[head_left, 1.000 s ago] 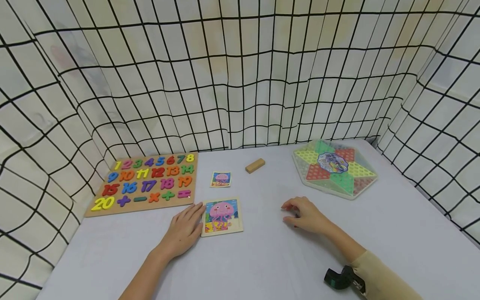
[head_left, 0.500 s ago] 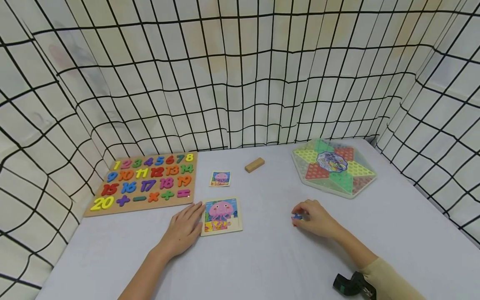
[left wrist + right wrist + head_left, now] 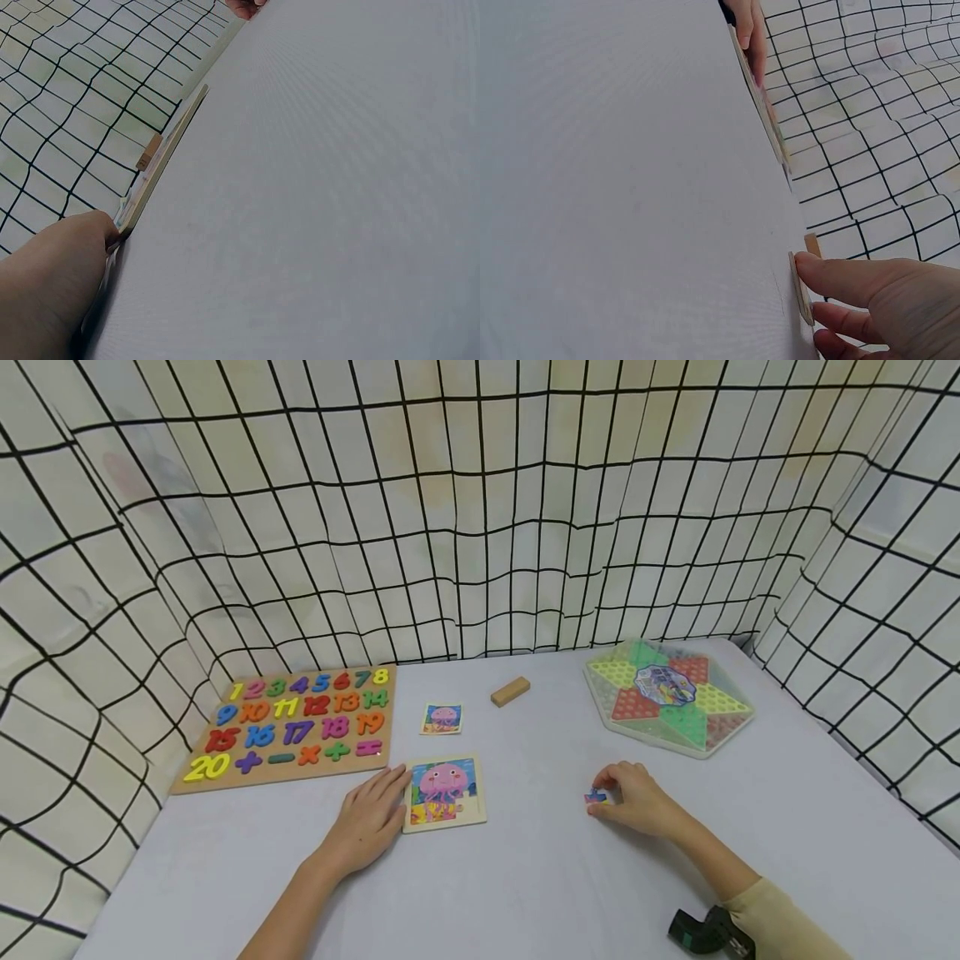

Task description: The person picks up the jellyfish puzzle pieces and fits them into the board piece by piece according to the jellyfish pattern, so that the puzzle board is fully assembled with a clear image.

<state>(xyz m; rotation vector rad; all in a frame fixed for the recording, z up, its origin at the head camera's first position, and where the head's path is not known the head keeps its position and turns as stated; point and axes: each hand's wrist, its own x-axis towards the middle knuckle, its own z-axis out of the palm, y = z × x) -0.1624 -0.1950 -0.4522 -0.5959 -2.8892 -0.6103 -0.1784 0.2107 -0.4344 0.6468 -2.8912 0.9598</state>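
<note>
In the head view, a jigsaw board [image 3: 472, 812] with a pink jellyfish picture lies flat, bare wood showing at its lower right. My left hand [image 3: 366, 822] lies at the board's left edge, fingers extended and touching it. To the right, my right hand [image 3: 636, 800] pinches a small puzzle piece [image 3: 596, 797], mostly blue, between thumb and fingers. The right wrist view shows that puzzle piece [image 3: 801, 289] edge-on, tilted, close to the tabletop. From the left wrist, the board [image 3: 166, 161] appears as a thin edge beside my left hand [image 3: 56, 266].
A number board [image 3: 292, 718] stands to the left, a small jellyfish card [image 3: 442, 719] behind the jigsaw. Farther back lies a wooden block [image 3: 511, 692]. A hexagonal Chinese checkers set [image 3: 667, 697] sits at back right. Black netting [image 3: 480, 527] encloses the white table.
My right hand has shifted right and slightly toward me. The puzzle piece, hidden at first, now shows between its fingers and has turned a little. My left hand stays put.
</note>
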